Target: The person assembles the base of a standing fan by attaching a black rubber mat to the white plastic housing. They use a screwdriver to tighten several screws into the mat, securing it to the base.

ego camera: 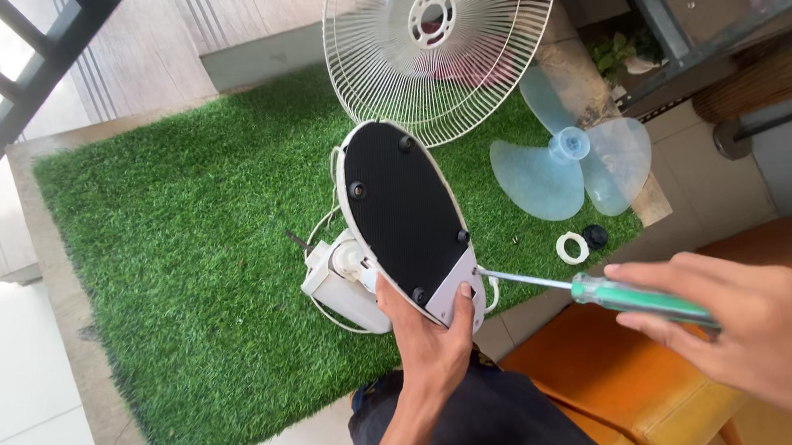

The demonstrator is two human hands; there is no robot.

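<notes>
Fan base (402,214), black underside up, gripped at its lower edge by left hand (430,335); right hand (753,331) fingers closed round green-handled screwdriver (609,292), tip at the base's white end. Already off: wire guard (443,44), blue blade (572,166), white ring (571,247), black cap (595,235), along green turf mat's (192,267) far edge. Base apparently still assembled. Tiled floor, stair rail

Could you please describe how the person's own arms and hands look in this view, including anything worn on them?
Both hands are bare: the left hand and the right hand show no gloves, rings or watch. The left forearm is uncovered up to the bottom edge of the picture, with no sleeve in sight. The right arm leaves the picture just past the wrist, so any sleeve there cannot be seen.
</notes>
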